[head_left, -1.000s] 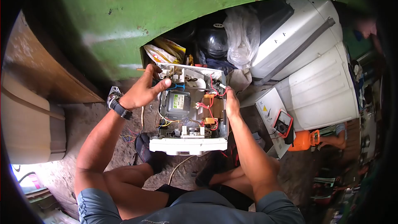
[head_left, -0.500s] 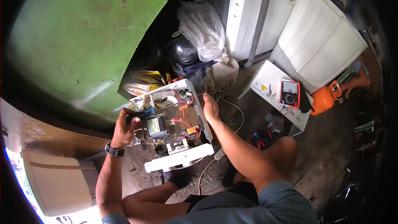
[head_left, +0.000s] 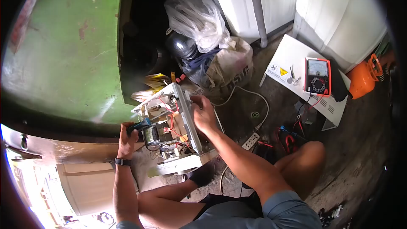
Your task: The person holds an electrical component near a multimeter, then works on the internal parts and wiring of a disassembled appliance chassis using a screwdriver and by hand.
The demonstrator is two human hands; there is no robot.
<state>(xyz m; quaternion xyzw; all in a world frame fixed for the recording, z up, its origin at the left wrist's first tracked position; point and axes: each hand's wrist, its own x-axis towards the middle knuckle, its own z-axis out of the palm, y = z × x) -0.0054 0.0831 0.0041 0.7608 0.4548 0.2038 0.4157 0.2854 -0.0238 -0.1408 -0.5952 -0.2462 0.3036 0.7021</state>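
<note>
A microwave oven [head_left: 186,121] with its cover off is tilted in front of me, its wiring and a metal block with a label [head_left: 151,135] exposed. My left hand [head_left: 127,141] is closed at its left side around a blue-and-black handled tool [head_left: 142,124]; the tool's working end is not clear. My right hand [head_left: 202,112] grips the upper right edge of the oven's metal frame, fingertips partly hidden behind it. Red wires [head_left: 171,123] run across the inside.
On the white metal cover [head_left: 280,59] at right lie a red analog multimeter [head_left: 318,78] and small metal pieces. A power strip [head_left: 250,141] and red-handled pliers [head_left: 290,142] are on the floor near my knee. Plastic bags [head_left: 197,17], an orange gas cylinder [head_left: 361,80] and a green panel [head_left: 72,46] stand around.
The oven has been turned and tilted, showing more of its right side. My right hand has moved along its frame edge. The view has shifted toward the right.
</note>
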